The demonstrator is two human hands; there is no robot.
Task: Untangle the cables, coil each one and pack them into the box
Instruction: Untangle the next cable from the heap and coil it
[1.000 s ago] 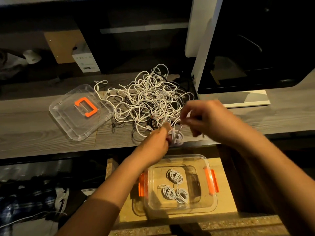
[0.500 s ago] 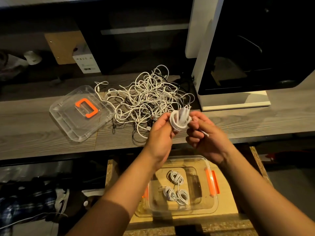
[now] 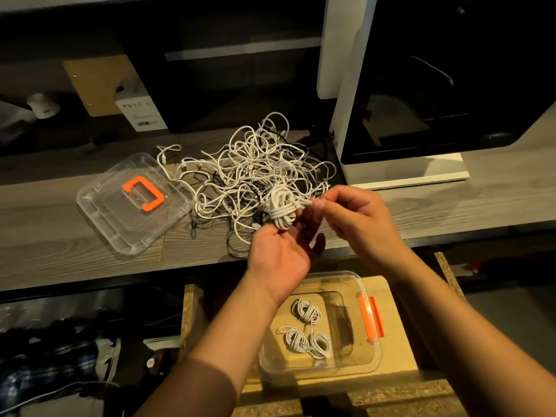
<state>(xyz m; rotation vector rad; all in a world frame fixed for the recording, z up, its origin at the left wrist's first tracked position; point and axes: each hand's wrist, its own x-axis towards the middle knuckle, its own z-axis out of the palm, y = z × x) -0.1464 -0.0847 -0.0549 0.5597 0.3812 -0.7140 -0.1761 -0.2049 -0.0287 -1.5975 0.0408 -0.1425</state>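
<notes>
Held coiled cable at the tips of left hand, palm turned up, with thumb and fingers clamped on the lower loops of the bundle. Pinched the short loose end of that same cable between thumb and forefinger of right hand, with the other fingers curled in. Had both hands raised above the front edge of the bench, just in front of the tangled pile of white cables with a few thin dark strands mixed in. Could not tell whether the held bundle touched the pile behind it.

Noted the clear lid lying flat on the bench, just left of the pile, with an orange handle on top. Found the box, clear plastic and open, lower down on a wooden board below the bench edge, partly under the left forearm, with an orange latch on its right side. Counted 3 packed coils inside: 1 toward the far side, 2 touching side by side nearer the camera.

Noted a white-framed cabinet with a dark window standing on the bench to the right of the pile, and a small white carton on the dark shelf behind.
</notes>
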